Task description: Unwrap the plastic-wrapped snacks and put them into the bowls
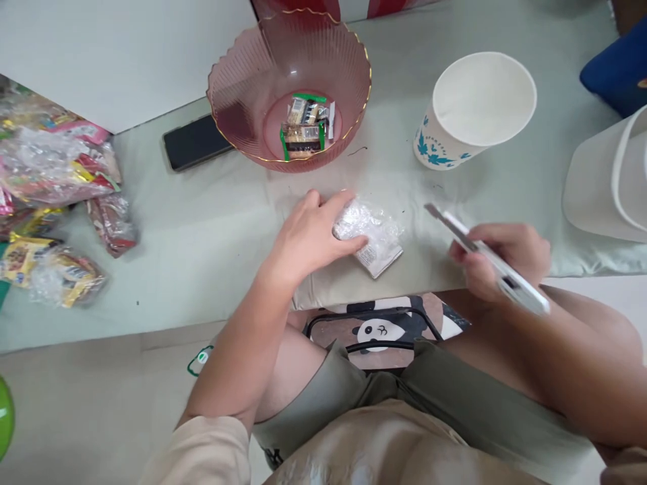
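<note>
My left hand (316,232) presses on a crinkled clear and white plastic packet (378,246) near the table's front edge, thumb and fingers closed around its left side. What is inside the packet I cannot make out. Gripped in my right hand (505,256) is a white utility knife (516,283), its blade out and pointing up and left, a little apart from the packet. Beyond my left hand stands a pink ribbed glass bowl (237,74) with a gold wavy rim. Several small wrapped snacks (303,128) lie in its bottom.
A white paper cup (447,138) with blue leaves stands behind the knife. At right are a white plastic container (589,182) and a dark blue object (617,71). A black phone (195,143) lies partly behind the bowl. Wrapped snacks (55,168) are heaped at left.
</note>
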A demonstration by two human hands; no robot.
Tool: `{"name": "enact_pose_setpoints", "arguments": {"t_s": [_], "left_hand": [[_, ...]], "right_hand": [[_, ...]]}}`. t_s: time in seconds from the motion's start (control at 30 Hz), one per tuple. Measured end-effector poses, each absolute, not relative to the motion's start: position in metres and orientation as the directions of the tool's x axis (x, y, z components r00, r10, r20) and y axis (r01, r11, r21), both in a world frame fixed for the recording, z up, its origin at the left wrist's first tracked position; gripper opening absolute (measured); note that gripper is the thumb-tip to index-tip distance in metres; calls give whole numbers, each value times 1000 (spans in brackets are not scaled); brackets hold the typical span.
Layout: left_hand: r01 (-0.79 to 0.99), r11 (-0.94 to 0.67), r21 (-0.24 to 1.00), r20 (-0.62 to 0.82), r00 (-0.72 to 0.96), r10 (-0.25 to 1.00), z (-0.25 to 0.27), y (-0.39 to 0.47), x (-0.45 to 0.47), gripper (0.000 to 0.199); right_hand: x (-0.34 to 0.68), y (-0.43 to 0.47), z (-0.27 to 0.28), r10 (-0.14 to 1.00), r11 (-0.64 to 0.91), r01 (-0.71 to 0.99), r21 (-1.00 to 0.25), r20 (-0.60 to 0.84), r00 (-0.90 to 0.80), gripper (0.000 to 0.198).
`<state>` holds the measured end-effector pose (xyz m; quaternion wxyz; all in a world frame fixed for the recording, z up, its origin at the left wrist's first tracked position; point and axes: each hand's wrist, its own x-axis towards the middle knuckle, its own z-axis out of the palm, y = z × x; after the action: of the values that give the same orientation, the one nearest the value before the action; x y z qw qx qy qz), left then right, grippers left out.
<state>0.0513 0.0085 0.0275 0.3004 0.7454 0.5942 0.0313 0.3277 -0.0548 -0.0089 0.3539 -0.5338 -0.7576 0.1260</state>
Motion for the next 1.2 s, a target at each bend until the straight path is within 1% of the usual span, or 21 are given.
{"name": "enact_pose_setpoints", "arguments": {"t_s": [0.03,0.07,0.1,0.13,0.17,0.23,0.33,0.43,0.53,0.6,0.67,0.73,0.8,0.83,0.9,0.97,1.07,1.13,1.2], "left_hand": [[866,-107,488,-322,293,900,27,9,50,70],[861,-109,496,-322,299,898,26,9,47,72],[854,-119,507,-314,311,897,25,9,44,74],[844,-137,519,-301,330,894,23,9,41,75],[834,-161,527,-287,353,890,21,9,38,76],[823,-200,531,-266,386,883,18,6,32,71],[829,-217,516,-247,386,889,18,-1,29,59],[842,-197,503,-242,356,902,19,-8,34,53],[855,-153,495,-252,310,917,20,-12,41,52],[866,-138,480,-248,285,926,20,-13,44,49],[872,-166,461,-218,293,931,20,-13,45,47],[864,-213,456,-161,315,935,19,-14,45,43],[849,-224,479,-93,303,948,17,-15,44,36],[839,-210,501,-58,275,960,15,-15,44,33],[806,-148,573,-1,181,983,10,-15,42,31],[723,-52,689,22,52,998,4,-15,39,30],[507,84,858,-14,-140,990,-7,-16,32,25],[380,137,915,-43,-246,968,-10,-17,25,21],[323,163,932,-52,-326,944,-8,-18,17,18]], "right_hand": [[329,-49,-7,874,425,757,-496,442,-201,15],[330,-43,-7,826,494,756,-429,503,-255,6],[330,-36,-7,768,571,734,-368,556,-319,2],[330,-30,-9,742,607,729,-315,552,-380,9],[330,-23,-12,742,616,737,-279,520,-424,16],[329,-13,-19,768,608,754,-250,427,-478,27],[329,-2,-29,810,580,763,-284,293,-507,31],[330,6,-35,830,557,777,-294,237,-505,41],[329,9,-34,830,554,775,-305,270,-488,45],[325,6,-29,836,538,766,-351,343,-429,42],[316,-2,-23,823,550,730,-407,415,-388,40],[304,-12,-17,776,622,662,-419,443,-448,42],[292,-21,-14,710,703,597,-385,430,-559,47],[288,-24,-13,686,727,580,-368,415,-598,48],[284,-25,-13,680,733,582,-353,378,-628,44],[287,-23,-13,695,718,596,-359,337,-635,37],[299,-19,-7,699,711,599,-368,277,-660,27],[307,-19,-2,701,707,599,-375,265,-662,23],[314,-18,2,713,696,610,-378,269,-647,20]]}}
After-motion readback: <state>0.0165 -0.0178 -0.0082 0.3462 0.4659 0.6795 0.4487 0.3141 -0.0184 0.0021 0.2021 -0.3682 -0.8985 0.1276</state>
